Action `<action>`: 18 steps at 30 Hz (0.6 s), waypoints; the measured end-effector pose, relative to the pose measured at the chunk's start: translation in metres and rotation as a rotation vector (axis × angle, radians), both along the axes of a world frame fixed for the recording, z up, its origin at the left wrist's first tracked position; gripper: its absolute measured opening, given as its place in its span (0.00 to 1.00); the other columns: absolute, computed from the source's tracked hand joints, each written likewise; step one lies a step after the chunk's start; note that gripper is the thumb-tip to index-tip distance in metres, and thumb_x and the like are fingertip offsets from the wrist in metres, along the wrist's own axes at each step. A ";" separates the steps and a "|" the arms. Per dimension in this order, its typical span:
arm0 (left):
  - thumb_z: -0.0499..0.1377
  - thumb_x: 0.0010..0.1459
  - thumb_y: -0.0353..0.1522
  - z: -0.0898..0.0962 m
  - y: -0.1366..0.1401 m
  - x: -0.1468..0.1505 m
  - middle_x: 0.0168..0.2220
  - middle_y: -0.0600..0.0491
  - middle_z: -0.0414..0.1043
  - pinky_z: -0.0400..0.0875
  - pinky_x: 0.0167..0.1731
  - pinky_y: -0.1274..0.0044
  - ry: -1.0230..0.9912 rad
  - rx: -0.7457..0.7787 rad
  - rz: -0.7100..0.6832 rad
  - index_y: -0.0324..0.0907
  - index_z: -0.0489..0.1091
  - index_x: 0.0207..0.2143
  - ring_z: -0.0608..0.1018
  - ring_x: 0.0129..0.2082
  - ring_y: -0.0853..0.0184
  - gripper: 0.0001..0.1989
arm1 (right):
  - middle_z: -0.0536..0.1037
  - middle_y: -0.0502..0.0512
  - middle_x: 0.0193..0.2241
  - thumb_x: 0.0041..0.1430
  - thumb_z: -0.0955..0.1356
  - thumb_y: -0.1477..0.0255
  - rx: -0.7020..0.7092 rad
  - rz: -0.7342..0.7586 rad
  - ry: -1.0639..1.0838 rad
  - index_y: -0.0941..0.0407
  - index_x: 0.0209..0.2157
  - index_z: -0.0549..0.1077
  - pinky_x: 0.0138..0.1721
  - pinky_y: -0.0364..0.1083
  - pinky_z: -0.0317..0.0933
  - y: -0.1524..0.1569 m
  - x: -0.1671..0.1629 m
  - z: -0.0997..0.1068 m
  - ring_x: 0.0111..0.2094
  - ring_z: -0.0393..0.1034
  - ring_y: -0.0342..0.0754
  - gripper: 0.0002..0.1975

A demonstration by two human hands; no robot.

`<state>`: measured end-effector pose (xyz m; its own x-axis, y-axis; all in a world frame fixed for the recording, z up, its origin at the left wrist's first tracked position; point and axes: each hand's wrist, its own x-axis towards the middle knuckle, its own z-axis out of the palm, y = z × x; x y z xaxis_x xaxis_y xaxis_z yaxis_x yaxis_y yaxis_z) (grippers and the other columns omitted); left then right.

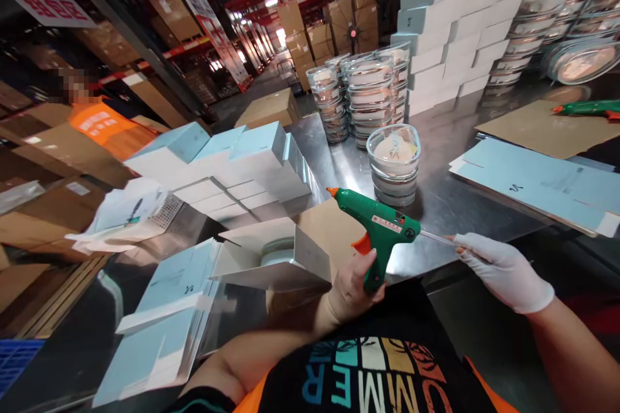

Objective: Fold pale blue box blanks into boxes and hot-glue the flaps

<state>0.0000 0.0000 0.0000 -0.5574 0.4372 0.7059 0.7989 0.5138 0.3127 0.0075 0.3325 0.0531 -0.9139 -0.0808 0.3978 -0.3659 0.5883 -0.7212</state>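
Note:
My left hand [356,284], bare, is wrapped around the handle of a green hot glue gun [380,222]. The gun's orange nozzle points up and to the left. My right hand [504,271], in a white glove with some fingertips bare, pinches a clear glue stick [438,238] whose other end is at the back of the gun. Left of the gun, an open white box [276,251] lies on the table with a round glass piece [278,253] partly visible inside. Just beyond the gun stands a short stack of glass containers [394,164].
Flat blue-white cartons [165,316] lie at left, with more flat cartons [537,181] at right. A second glue gun [588,108] rests on cardboard. Box stacks [455,32] and glass stacks [371,100] line the back. A person in an orange vest [104,126] is at far left.

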 end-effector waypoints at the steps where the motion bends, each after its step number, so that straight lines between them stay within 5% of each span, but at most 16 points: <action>1: 0.62 0.63 0.33 -0.001 0.000 -0.001 0.48 0.39 0.78 0.84 0.40 0.64 0.001 -0.007 0.011 0.42 0.52 0.71 0.85 0.42 0.54 0.37 | 0.84 0.56 0.35 0.70 0.65 0.53 0.011 -0.004 0.020 0.51 0.45 0.83 0.37 0.47 0.76 -0.005 0.002 0.001 0.34 0.79 0.52 0.20; 6: 0.61 0.65 0.35 -0.001 -0.004 -0.001 0.44 0.43 0.77 0.82 0.41 0.65 -0.064 -0.012 0.023 0.42 0.56 0.70 0.83 0.39 0.58 0.33 | 0.82 0.56 0.33 0.72 0.65 0.63 0.078 -0.074 0.165 0.52 0.47 0.81 0.35 0.46 0.72 -0.031 0.008 0.000 0.32 0.77 0.50 0.14; 10: 0.61 0.65 0.37 0.000 -0.004 0.002 0.52 0.40 0.75 0.81 0.48 0.63 -0.210 0.107 0.007 0.43 0.55 0.69 0.82 0.47 0.55 0.33 | 0.84 0.59 0.38 0.72 0.64 0.66 0.197 -0.125 0.272 0.52 0.47 0.81 0.41 0.47 0.73 -0.041 0.004 -0.005 0.37 0.80 0.52 0.13; 18: 0.63 0.60 0.34 0.012 0.019 -0.003 0.56 0.39 0.73 0.74 0.58 0.56 -0.799 0.278 0.164 0.43 0.60 0.65 0.80 0.53 0.50 0.32 | 0.83 0.61 0.33 0.67 0.60 0.73 0.771 -0.143 0.393 0.57 0.45 0.83 0.29 0.50 0.68 -0.038 -0.047 -0.022 0.30 0.77 0.57 0.19</action>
